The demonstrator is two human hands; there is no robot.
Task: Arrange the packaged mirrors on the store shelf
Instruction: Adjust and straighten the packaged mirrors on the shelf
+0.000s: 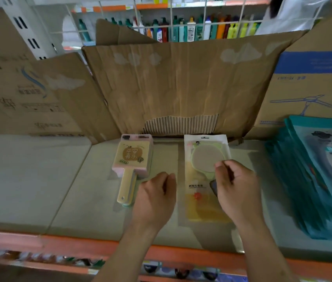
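Clear plastic sleeve with a yellow printed lower part, holding a round green-framed mirror (203, 157): lies flat on the grey shelf board (28, 180), directly under the right hand (236, 190). That hand's fingers are curled over the sleeve's right edge. Whether they pinch the sleeve or only hover cannot be told. A small dark item (214, 187) shows beneath the thumb and cannot be identified.

The pink and yellow paddle-shaped hand mirror with a wooden-coloured handle (131, 157) lies flat just left of the left hand (155, 198), handle end nearest the knuckles. The left hand's fingers are loosely curled and hold nothing. A bare strip of board separates the two hands.

A stack of teal packets (303, 180) lies to the right of the right hand, apart from it. Beyond both hands stands a creased brown cardboard sheet (181, 82). An orange shelf rail (59, 243) runs beneath the wrists.
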